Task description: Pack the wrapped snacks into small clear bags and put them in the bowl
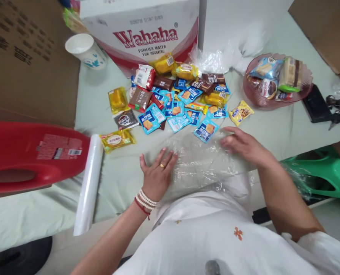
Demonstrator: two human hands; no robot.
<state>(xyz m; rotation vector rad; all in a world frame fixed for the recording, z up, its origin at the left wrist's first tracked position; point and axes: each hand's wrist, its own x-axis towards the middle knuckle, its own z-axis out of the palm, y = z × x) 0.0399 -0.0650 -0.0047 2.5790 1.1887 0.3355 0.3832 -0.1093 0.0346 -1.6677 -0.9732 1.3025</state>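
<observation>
A clear plastic bag (200, 162) lies flat on the pale green table (121, 175) in front of me. My left hand (157, 172), with a ring and bracelets, rests flat on the bag's left edge, fingers spread. My right hand (241, 145) lies on the bag's right side, fingers bent and slightly blurred, pressing or pinching the plastic. Just beyond the bag sits a heap of several small snack packets (175, 99), blue, yellow and brown.
A pink bowl (251, 95) with packets stands at right, beside a black phone (315, 104) and keys (338, 110). A roll of plastic bags (89, 183) lies at left by a red stool (21, 156). A Wahaha carton (141, 34), paper cup (85, 51) and green stool (321, 173) surround the table.
</observation>
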